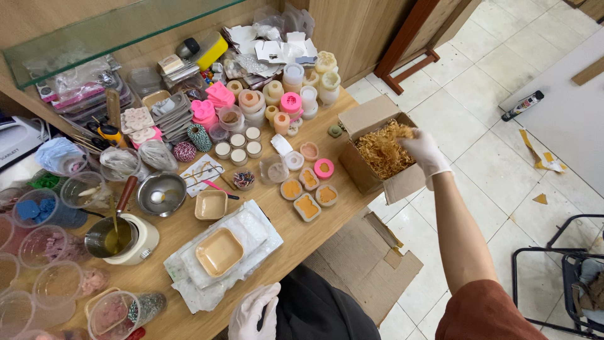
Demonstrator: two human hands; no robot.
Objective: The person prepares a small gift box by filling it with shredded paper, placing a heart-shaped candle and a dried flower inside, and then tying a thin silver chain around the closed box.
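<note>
Pinching a tuft of straw (385,151) in the box (371,119) at right centre, the right hand (423,151) holds light, springy shreds; left hand (255,311) idles half-open, empty.

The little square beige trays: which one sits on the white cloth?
The larger beige tray, nearest the left hand; the smaller beige tray sits on bare table.

Bright even daylight, soft shadows, sharp focus, slight wide-angle bending (at the edges)
</note>
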